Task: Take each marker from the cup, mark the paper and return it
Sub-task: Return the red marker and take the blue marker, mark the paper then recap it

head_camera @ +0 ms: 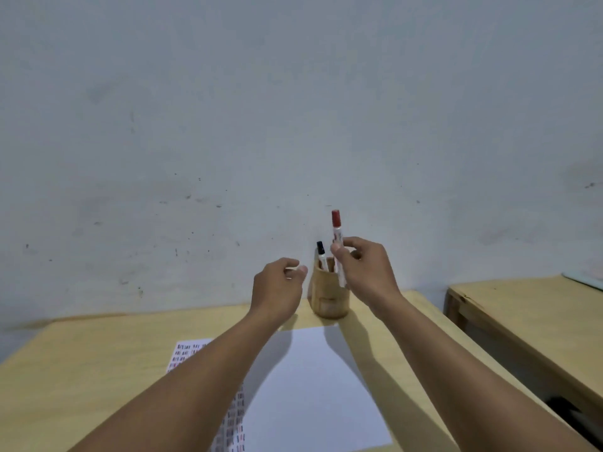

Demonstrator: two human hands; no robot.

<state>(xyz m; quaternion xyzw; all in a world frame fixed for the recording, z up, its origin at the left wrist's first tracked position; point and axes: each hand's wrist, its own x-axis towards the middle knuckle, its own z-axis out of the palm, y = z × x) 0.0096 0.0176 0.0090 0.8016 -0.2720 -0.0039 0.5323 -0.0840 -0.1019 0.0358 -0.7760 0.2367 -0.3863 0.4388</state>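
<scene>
The right hand (365, 269) pinched the red marker (337, 243) upright just above the cup (329, 296) at frame centre, apparently mid-transfer. The left hand (277, 288) hovered loosely curled and empty beside the cup, likely ready to steady it. A black marker (321, 254) stood inside, and the blank paper (310, 386) lay below on the counter (81, 370).

Your right hand (365, 272) pinches a white marker (337, 246) with a red cap; just left of that grip, a black-capped marker (321, 254) stands in the tan cup (329, 298).
</scene>
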